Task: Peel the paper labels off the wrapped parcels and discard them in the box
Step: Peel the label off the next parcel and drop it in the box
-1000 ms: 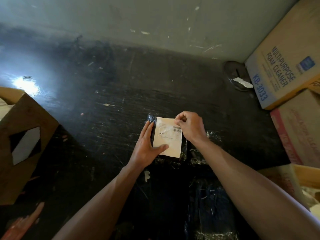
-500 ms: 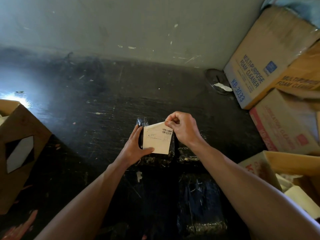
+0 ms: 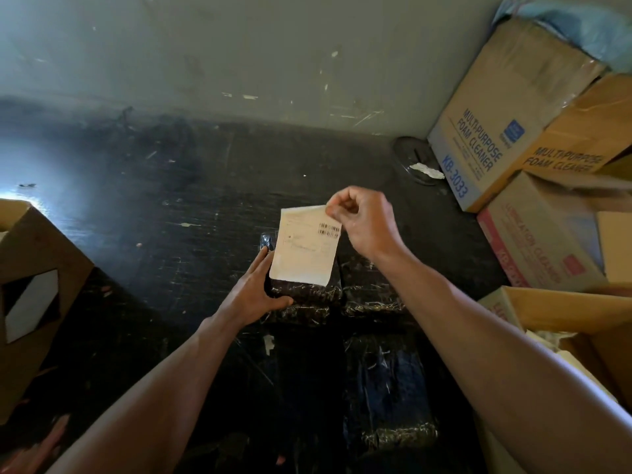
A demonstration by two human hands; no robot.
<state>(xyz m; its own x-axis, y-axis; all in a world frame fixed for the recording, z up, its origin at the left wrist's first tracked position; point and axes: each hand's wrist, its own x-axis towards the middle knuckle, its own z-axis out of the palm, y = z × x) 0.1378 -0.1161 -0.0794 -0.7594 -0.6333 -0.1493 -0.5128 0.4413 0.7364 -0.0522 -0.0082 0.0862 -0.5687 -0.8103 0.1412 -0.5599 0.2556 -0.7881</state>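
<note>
A cream paper label [image 3: 304, 249] with a barcode hangs upright above a black plastic-wrapped parcel [image 3: 307, 301] on the dark floor. My right hand [image 3: 364, 222] pinches the label's top right corner and holds it lifted; only its lower edge still meets the wrap. My left hand [image 3: 254, 290] presses on the parcel's left side, thumb across its near edge. More black wrapped parcels [image 3: 386, 395] lie beside and in front of it. An open cardboard box [image 3: 533, 304] with pale paper scraps inside stands at the right.
Stacked foam-cleaner cartons [image 3: 492, 131] fill the right corner against the grey wall. A round dark lid [image 3: 415, 160] with a white scrap lies on the floor by them. A brown carton with a diamond mark [image 3: 34, 289] stands at the left.
My right hand has pulled the label's top corner up and away, peeling most of the label off the parcel. My left hand stayed pressed on the parcel. The view shifted left.
</note>
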